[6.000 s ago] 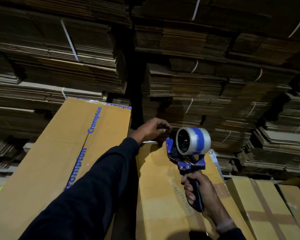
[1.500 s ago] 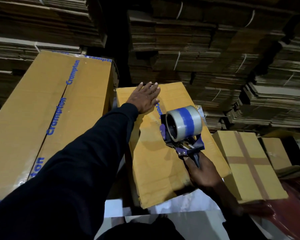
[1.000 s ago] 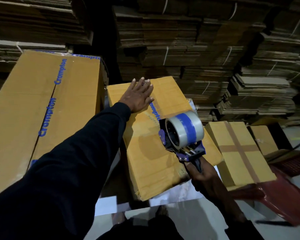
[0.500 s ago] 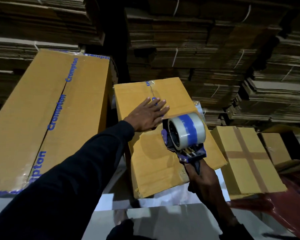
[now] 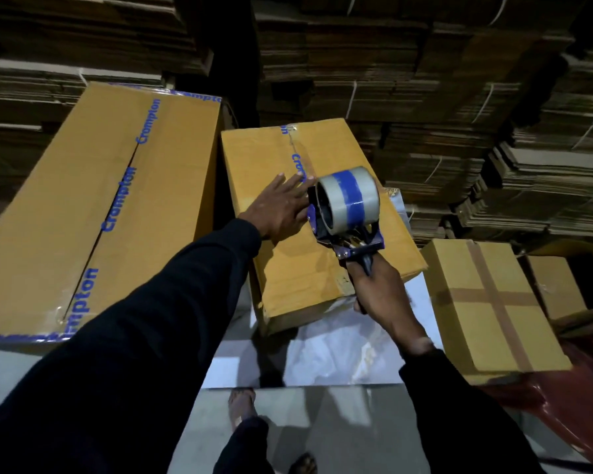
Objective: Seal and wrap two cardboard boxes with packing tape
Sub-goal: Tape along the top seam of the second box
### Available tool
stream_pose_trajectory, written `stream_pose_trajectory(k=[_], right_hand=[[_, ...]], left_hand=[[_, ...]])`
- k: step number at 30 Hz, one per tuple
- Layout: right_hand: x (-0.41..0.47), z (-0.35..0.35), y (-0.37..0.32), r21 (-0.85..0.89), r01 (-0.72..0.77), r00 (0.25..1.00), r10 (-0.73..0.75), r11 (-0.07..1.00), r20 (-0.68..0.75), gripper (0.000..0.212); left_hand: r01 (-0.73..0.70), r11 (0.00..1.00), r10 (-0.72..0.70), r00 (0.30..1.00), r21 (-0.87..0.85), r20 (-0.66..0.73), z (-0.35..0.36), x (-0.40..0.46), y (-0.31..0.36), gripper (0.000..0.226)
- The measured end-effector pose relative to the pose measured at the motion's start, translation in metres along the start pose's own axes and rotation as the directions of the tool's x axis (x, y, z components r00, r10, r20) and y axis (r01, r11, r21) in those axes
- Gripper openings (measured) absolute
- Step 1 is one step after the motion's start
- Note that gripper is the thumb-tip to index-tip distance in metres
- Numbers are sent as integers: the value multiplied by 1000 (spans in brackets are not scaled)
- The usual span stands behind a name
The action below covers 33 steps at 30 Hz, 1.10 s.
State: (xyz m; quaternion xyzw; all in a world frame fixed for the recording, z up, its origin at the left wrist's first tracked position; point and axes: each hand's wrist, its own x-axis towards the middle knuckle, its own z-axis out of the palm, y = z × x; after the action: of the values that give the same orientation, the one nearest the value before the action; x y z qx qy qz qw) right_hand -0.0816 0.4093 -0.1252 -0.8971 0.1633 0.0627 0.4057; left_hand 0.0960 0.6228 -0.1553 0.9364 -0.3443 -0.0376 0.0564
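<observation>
A yellow-brown cardboard box (image 5: pixel 278 152) with a blue-printed tape strip down its top seam stands in the middle. My left hand (image 5: pixel 281 208) lies flat on its top, fingers spread, beside the strip. My right hand (image 5: pixel 379 290) grips the handle of a blue tape dispenser (image 5: pixel 346 206), whose clear-and-blue roll hovers over the box's near half. A larger box (image 5: pixel 93 200), taped along its seam with the same printed tape, stands to the left.
Two smaller boxes (image 5: pixel 493 306) crossed with brown tape sit at the right on something red (image 5: pixel 562 405). Bundled stacks of flat cardboard (image 5: pixel 425 80) fill the background. White plastic sheet (image 5: pixel 332 354) lies under the middle box; my foot (image 5: pixel 240 405) stands on the pale floor.
My left hand has slid from the box's far end toward me along the seam. The dispenser has drawn back toward the near edge, and the far stretch of tape now shows.
</observation>
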Motion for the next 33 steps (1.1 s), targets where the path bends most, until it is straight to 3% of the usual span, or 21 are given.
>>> stream_pose_trajectory(k=[19,33], right_hand=[[-11,-7,-8,19,15,999,-16,1000,47,18],[-68,-10,48,65,2,999,-4,998,35,12]], left_hand=[[78,985,-80,997,155,3,1,-4,14,58],[112,992,-115,993,64,37,1,-5,10,56]])
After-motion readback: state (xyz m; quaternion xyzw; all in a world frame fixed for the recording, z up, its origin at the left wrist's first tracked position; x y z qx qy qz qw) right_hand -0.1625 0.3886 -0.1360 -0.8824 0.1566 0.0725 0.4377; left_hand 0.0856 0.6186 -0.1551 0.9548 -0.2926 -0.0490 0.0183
